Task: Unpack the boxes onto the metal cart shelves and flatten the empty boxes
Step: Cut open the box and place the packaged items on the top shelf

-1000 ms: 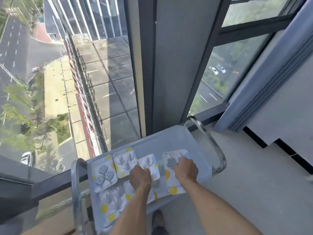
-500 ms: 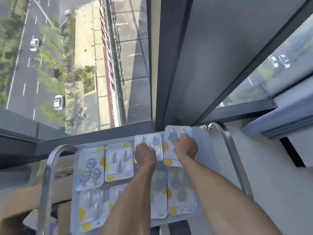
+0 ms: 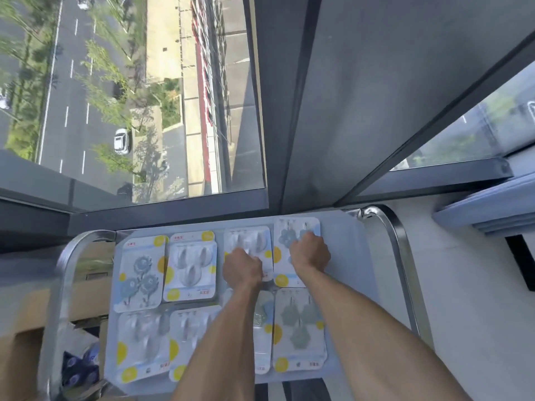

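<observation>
Floor-to-ceiling glass in dark metal frames backs the scene, with a road, trees and a white car [image 3: 121, 141] far below. Against it stands the metal cart, its top shelf [image 3: 347, 256] a flat pale-grey sheet flanked by curved, polished tube handles, the left handle [image 3: 62, 285] and the right handle [image 3: 402, 270].

Eight blister packs of hooks lie flat on the shelf in two rows of four, edges touching or nearly so. Each is a white card with yellow dots under clear moulded plastic. The far-left pack [image 3: 140, 274] holds grey flower-shaped hooks; the pack beside it [image 3: 191, 267] holds three smooth teardrop-shaped ones. A small red label sits on several cards, but the print is too blurred to read. The near-right pack [image 3: 299, 328] holds greenish paw-shaped hooks.

The left hand [image 3: 242, 269] rests knuckles-up on the third far pack [image 3: 254, 241], fingers curled down onto it. The right hand [image 3: 309, 251] lies on the far-right pack [image 3: 285, 235], fingers bent over its flower hooks; whether either hand pinches its card I cannot tell.

Brown cardboard [image 3: 37, 311] shows left of the cart, with blue-patterned goods [image 3: 79, 369] below.
</observation>
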